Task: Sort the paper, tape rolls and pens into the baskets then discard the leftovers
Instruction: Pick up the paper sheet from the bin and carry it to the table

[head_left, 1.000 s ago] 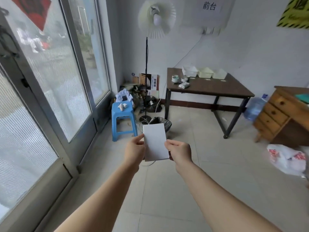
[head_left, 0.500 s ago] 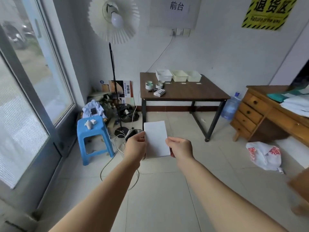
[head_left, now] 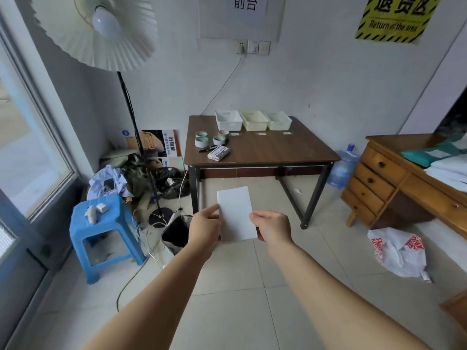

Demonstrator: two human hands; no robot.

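Table [head_left: 278,151] nearer; left hand [head_left: 204,229] and right hand [head_left: 273,229] partly hide the paper [head_left: 236,213].

Two forearms, bare up to approx. the elbow; left hand [head_left: 206,227] & right hand [head_left: 274,227] bare too.

Head-height view, forward-down toward far table [head_left: 262,152]
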